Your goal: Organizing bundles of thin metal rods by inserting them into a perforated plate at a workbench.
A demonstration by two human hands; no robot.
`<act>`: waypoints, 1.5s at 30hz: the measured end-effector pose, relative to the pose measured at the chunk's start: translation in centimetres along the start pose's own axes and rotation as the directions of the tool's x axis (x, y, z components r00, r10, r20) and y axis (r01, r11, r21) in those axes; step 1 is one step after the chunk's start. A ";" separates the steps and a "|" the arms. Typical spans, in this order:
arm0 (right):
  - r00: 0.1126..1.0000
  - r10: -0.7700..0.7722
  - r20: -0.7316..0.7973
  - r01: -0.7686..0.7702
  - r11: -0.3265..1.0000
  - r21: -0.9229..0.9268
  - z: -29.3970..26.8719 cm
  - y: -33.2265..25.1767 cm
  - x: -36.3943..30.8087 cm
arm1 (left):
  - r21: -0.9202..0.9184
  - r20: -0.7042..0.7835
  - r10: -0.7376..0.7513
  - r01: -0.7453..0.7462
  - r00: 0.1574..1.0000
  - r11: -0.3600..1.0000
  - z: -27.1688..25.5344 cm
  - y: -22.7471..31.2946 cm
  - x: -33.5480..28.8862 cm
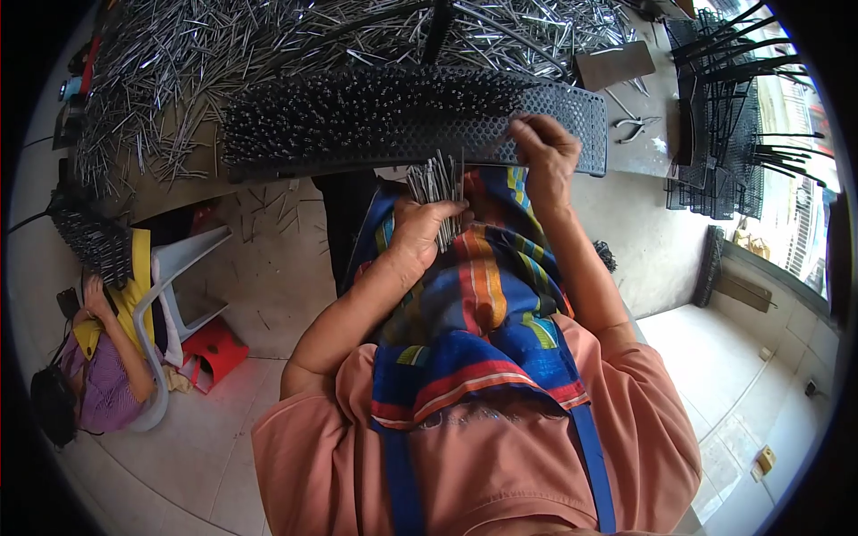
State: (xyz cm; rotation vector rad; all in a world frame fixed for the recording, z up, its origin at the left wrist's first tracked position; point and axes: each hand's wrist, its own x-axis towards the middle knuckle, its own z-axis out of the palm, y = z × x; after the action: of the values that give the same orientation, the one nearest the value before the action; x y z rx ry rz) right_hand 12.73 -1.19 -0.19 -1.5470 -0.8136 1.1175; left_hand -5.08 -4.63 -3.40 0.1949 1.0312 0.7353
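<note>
My left hand (418,230) is closed around a bundle of thin grey metal rods (432,185), held in front of the near edge of a long dark perforated rack (563,125). Many short rods (313,121) stand upright in the rack's holes over its left and middle parts. Bare holes show at the right end and along part of the near side. Over that right part, my right hand (550,152) pinches, thumb against fingers. A thin dark rod seems to slant down to the left from its fingertips, though it is faint.
Heaps of loose metal rods (170,80) cover the worktable behind the rack. Pliers (636,125) lie at the right beside a brown flat piece (617,65). Dark racks with long rods (715,116) stand far right. A co-worker (112,357) sits at left by a grey chair (152,357).
</note>
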 end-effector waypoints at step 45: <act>0.760 -0.630 0.163 0.564 0.513 -0.647 0.4 0.3 3.1 | -0.045 0.130 -0.039 0.045 0.991 0.998 0.9 0.1 0.4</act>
State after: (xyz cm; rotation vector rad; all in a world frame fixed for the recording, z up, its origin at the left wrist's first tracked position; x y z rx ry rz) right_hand 13.40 1.69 -1.28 -1.6349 -1.6638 0.2004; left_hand -4.26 -4.12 -3.15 0.1766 0.8917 0.6997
